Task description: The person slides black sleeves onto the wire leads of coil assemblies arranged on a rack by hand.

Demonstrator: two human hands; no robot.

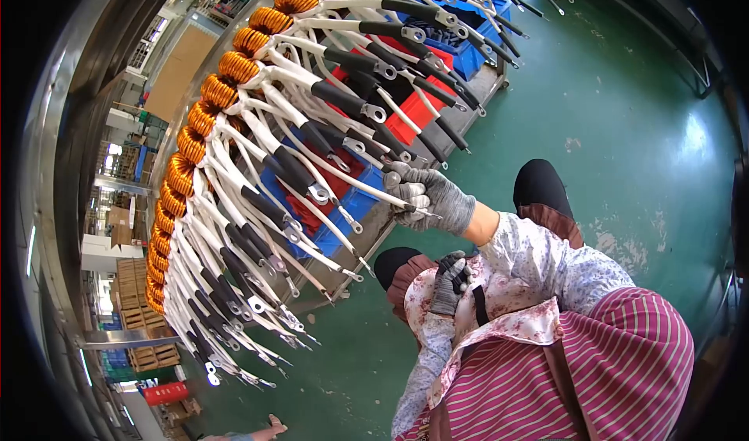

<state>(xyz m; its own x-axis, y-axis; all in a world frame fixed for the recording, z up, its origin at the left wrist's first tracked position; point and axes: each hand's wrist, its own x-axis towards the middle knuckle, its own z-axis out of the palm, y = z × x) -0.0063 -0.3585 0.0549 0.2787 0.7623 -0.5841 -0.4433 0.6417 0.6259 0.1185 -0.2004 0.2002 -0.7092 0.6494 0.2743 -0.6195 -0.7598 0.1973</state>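
My right hand (433, 198), in a grey glove, is closed round a thin white cable (374, 190) near its lug end. My left hand (450, 283), also gloved, is curled in front of my body; what it holds, if anything, is hidden. A dark strip (479, 304) lies beside it. From a long row of orange copper-wound coils (220, 91) hang many white cables with black sleeves and metal ring lugs (375, 113). The cable ends fan out towards my right hand.
Under the cables, a cart (485, 96) carries a red bin (416, 119) and blue bins (468, 56). A metal frame (66, 160) runs along the left. Wooden pallets (142, 304) stand beyond it. At the bottom, another person's bare limb (271, 428) shows above the green floor.
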